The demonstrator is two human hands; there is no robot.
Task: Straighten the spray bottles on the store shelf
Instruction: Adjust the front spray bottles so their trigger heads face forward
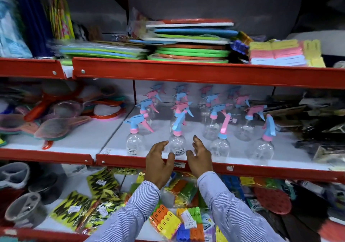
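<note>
Two hands reach toward the middle shelf (205,164), one on each side of a clear spray bottle (177,144) with a blue trigger head and pink collar in the front row. The left hand (158,162) and the right hand (200,158) are both open with fingers curled, close to the bottle but gripping nothing. More spray bottles (214,114) stand in rows behind it, their nozzles pointing different ways

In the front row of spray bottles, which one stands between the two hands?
The second bottle from the left, with a blue trigger head and pink collar. The left hand and right hand flank it, open; the other front bottles stand off to the sides.
</note>
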